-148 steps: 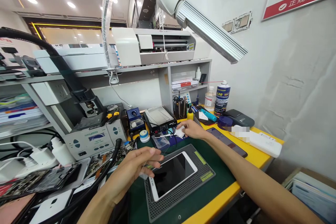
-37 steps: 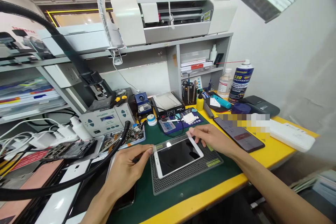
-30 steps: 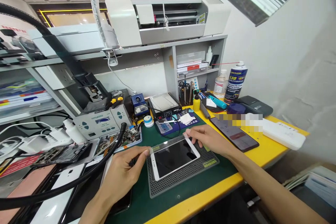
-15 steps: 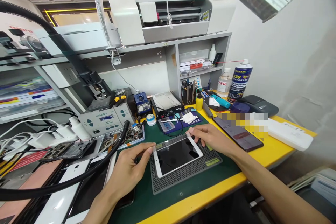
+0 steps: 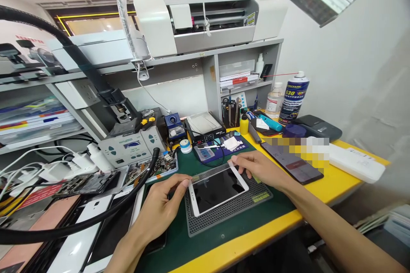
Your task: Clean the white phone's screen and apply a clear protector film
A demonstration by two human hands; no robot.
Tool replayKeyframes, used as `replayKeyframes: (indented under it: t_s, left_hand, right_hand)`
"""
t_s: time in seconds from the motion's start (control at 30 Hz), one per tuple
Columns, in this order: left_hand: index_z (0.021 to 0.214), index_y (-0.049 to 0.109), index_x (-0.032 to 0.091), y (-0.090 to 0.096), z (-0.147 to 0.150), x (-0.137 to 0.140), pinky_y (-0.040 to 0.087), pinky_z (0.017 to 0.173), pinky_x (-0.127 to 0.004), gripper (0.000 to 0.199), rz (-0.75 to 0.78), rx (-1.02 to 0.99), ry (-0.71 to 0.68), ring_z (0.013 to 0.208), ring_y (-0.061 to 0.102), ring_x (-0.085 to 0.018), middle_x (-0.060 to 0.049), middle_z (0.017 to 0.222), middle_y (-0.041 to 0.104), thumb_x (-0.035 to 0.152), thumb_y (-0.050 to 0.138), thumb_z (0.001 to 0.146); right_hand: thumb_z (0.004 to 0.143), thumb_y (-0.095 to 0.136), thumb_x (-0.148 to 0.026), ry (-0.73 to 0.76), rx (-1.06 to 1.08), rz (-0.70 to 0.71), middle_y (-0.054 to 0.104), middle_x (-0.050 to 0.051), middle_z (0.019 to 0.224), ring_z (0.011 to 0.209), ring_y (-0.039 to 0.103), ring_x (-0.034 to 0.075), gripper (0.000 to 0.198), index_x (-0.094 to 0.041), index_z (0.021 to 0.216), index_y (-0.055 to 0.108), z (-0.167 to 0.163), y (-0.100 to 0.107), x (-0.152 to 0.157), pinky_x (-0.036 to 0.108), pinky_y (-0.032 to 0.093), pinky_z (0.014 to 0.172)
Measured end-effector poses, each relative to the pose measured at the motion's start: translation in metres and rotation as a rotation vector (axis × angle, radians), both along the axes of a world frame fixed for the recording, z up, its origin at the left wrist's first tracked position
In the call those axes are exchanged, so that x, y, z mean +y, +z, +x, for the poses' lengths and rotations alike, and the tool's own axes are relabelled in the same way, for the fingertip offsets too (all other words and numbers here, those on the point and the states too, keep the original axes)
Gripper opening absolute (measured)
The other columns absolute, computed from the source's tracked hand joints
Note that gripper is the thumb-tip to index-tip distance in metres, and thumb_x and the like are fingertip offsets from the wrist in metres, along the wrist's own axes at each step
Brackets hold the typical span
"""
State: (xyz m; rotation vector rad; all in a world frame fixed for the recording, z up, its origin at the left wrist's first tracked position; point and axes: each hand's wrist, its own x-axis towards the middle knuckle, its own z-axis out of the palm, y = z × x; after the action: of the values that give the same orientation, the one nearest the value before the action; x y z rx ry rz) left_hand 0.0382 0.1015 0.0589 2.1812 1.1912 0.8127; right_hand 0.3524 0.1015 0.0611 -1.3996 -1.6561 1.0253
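On my feed, left hand and right hand curl at a glossy, white-rimmed phone's far corners; whether gripping, I cannot tell. Honeycomb-textured mat beneath.

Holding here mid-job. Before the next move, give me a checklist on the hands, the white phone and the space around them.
1. White phone flat, screen up, on the honeycomb mat: ok.
2. Left hand in position: ok, thumb and finger at the phone's far left corner.
3. Right hand in position: ok, fingertips at the far right corner.
4. Anything clear held between the fingertips: cannot tell.
5. White wipe off the screen: ok, it lies beyond the phone.
6. Elbow room on the left: not ok, other phones and a black hose crowd that side.
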Motion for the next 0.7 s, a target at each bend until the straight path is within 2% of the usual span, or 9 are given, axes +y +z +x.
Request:
replayKeyframes:
  t_s: [0.2,0.37,0.53,0.7]
  left_hand:
    - [0.122,0.07,0.027,-0.0019,-0.0004,0.0008,0.057,0.079,-0.028,0.036,-0.022,-0.003,0.0,0.096,0.072,-0.022,-0.003,0.102,0.078,0.048,0.046,0.105]
    - [0.122,0.07,0.029,-0.0047,-0.0015,0.0032,0.055,0.088,-0.028,0.035,-0.027,-0.008,-0.015,0.099,0.071,-0.02,-0.002,0.112,0.076,0.048,0.046,0.105]
    - [0.124,0.07,0.031,-0.0053,-0.0024,0.0029,0.055,0.089,-0.026,0.034,-0.003,-0.003,-0.03,0.102,0.072,-0.019,-0.001,0.119,0.076,0.047,0.048,0.105]
    - [0.124,0.071,0.031,-0.0062,-0.0032,0.004,0.058,0.087,-0.025,0.033,0.033,0.01,-0.029,0.101,0.074,-0.021,-0.001,0.119,0.077,0.047,0.051,0.103]
  right_hand:
    - [0.095,0.054,-0.07,0.001,0.001,0.014,0.064,0.003,0.073,0.056,0.048,0.013,0.058,-0.018,0.07,0.062,0.0015,-0.0025,0.001,0.028,0.032,0.054]
    - [0.095,0.055,-0.07,-0.009,0.003,0.005,0.059,0.001,0.067,0.055,0.047,0.013,0.058,-0.018,0.068,0.06,0.0003,-0.0007,-0.0003,0.028,0.031,0.053]
    - [0.094,0.056,-0.07,-0.024,0.017,-0.008,0.061,0.002,0.07,0.059,0.051,0.014,0.057,-0.018,0.069,0.06,-0.0013,0.002,-0.0026,0.028,0.035,0.055]
    - [0.096,0.054,-0.068,-0.015,0.034,-0.001,0.064,0.003,0.073,0.061,0.053,0.015,0.056,-0.017,0.08,0.07,0.0001,0.0005,-0.002,0.028,0.04,0.06]
